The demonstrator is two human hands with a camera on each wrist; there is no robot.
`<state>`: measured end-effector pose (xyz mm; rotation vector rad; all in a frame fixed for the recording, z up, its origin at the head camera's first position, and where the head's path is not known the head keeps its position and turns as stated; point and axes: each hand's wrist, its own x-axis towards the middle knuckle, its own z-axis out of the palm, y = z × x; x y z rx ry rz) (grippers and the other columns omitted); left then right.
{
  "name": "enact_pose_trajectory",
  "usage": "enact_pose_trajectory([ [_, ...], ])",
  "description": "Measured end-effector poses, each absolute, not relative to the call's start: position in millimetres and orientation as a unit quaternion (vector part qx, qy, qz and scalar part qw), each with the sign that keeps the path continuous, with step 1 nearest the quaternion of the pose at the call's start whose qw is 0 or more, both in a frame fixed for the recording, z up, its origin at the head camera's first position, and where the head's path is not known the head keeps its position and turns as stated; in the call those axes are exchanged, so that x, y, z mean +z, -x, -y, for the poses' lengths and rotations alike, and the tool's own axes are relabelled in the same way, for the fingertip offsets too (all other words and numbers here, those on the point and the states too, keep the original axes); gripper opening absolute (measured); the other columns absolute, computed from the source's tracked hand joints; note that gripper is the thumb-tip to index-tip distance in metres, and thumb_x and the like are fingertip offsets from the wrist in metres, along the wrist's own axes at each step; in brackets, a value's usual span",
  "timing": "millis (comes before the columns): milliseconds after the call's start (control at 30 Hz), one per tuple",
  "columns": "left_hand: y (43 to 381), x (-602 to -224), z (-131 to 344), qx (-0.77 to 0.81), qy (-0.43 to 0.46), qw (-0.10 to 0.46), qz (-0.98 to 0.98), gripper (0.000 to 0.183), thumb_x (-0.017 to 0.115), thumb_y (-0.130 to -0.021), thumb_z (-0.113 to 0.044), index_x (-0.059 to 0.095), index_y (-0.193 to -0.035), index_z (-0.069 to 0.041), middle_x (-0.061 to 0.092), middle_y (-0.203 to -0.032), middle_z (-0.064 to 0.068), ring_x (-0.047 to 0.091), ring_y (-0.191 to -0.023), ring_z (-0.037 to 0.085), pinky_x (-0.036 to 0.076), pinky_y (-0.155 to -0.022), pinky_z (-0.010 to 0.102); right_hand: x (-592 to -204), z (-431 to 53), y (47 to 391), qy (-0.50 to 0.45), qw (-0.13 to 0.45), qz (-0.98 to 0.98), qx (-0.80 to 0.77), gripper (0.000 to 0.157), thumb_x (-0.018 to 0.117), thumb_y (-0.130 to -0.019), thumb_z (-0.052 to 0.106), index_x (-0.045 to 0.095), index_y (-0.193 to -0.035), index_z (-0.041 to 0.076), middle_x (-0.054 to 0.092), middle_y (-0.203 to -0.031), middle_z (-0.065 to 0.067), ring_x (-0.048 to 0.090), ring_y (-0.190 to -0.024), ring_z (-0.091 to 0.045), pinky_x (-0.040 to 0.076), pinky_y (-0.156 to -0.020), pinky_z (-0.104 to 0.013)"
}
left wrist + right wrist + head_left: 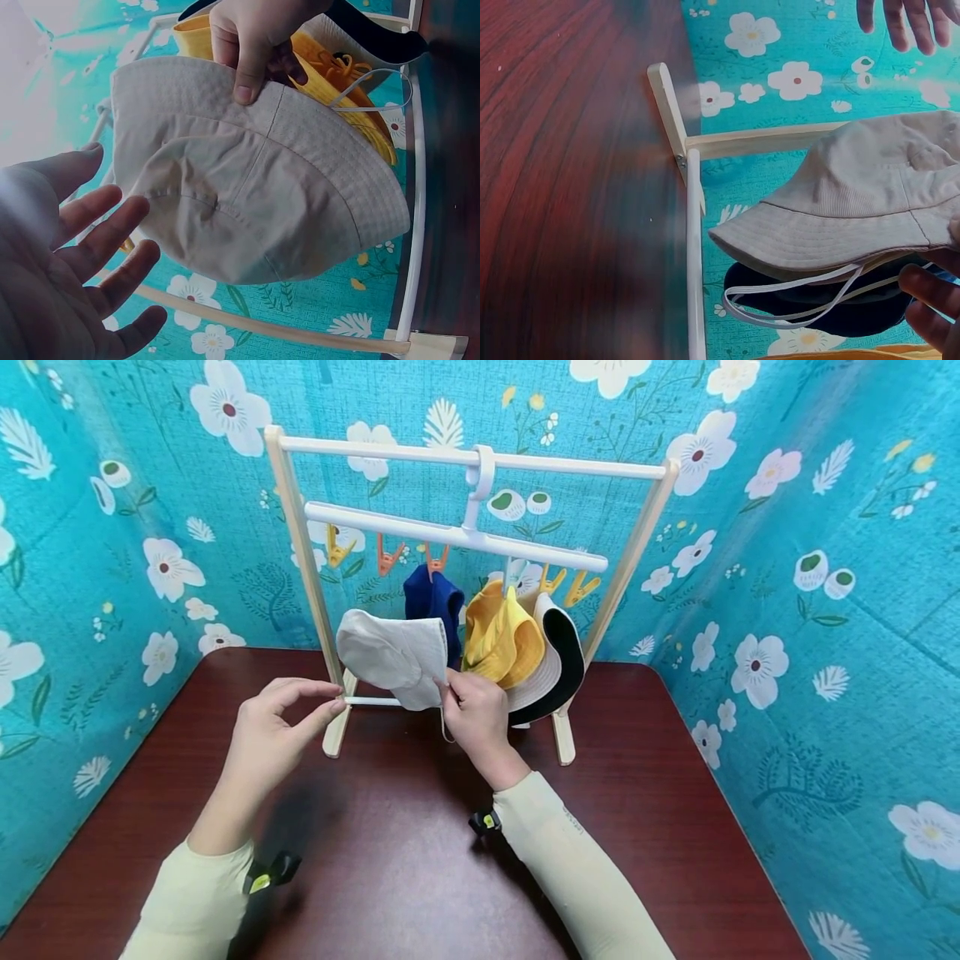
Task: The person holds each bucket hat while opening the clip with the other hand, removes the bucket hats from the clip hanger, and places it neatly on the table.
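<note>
By its brim, a pale beige bucket hat [393,652] is pinched in my right hand [476,710], crown toward the left. A white elastic chin strap [802,322] dangles from the hat. My left hand [273,727] is held to the left of the hat, apart from it, fingers extended and holding nothing; the left wrist view shows its spread fingers [112,262]. Behind the hat, a navy hat [431,597] hangs from an orange clip [437,558]. To its right hang a yellow hat [513,639] and a black-and-white brimmed hat [564,647].
A wooden rack [300,543] with a white top rod carries a white clip hanger [457,535]. Unused clips include a yellow clip [339,550] and an orange clip [388,557] at left, plus a yellow clip [581,589] at right. The dark red table [405,843] meets floral cloth walls.
</note>
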<state>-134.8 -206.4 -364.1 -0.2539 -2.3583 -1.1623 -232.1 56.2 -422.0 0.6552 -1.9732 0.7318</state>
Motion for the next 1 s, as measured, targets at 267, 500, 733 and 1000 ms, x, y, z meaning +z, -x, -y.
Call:
enact_pose_trajectory([
  [267, 139, -363, 206, -0.422, 0.102, 0.250, 0.865, 0.024, 0.082, -0.090, -0.028, 0.079, -0.112, -0.020, 0.074, -0.108, -0.006, 0.058, -0.106, -0.003, 0.042, -0.088, 0.015, -423, -55, 232, -0.272, 0.455, 0.794, 0.296, 0.007, 0.075, -0.092, 0.018, 0.079, -0.092, 0.012, 0.070, -0.070, -0.001, 0.067, -0.064, -0.020, 0.054, -0.060, -0.036],
  [500, 140, -361, 207, -0.424, 0.106, 0.252, 0.863, 0.024, 0.082, -0.090, -0.026, 0.079, -0.112, -0.020, 0.075, -0.108, -0.004, 0.059, -0.106, -0.001, 0.042, -0.088, 0.012, -425, -53, 232, -0.286, 0.458, 0.790, 0.292, 0.005, 0.075, -0.091, 0.014, 0.079, -0.093, 0.012, 0.069, -0.069, 0.001, 0.066, -0.063, -0.017, 0.055, -0.060, -0.034],
  [733, 139, -358, 212, -0.429, 0.103, 0.265, 0.857, 0.024, 0.082, -0.089, -0.025, 0.079, -0.113, -0.021, 0.074, -0.108, -0.006, 0.059, -0.106, -0.003, 0.042, -0.088, 0.014, -427, -52, 231, -0.294, 0.444, 0.798, 0.282, 0.008, 0.070, -0.092, 0.011, 0.077, -0.092, 0.012, 0.067, -0.069, 0.001, 0.064, -0.063, -0.017, 0.054, -0.061, -0.033],
  [1000, 137, -355, 217, -0.431, 0.089, 0.269, 0.857, 0.023, 0.081, -0.091, -0.027, 0.079, -0.113, -0.025, 0.073, -0.107, -0.006, 0.059, -0.105, -0.003, 0.042, -0.085, 0.013, -431, -49, 230, -0.315, 0.444, 0.792, 0.276, 0.010, 0.068, -0.090, 0.007, 0.077, -0.092, 0.011, 0.067, -0.069, 0.002, 0.063, -0.062, -0.017, 0.054, -0.061, -0.033],
])
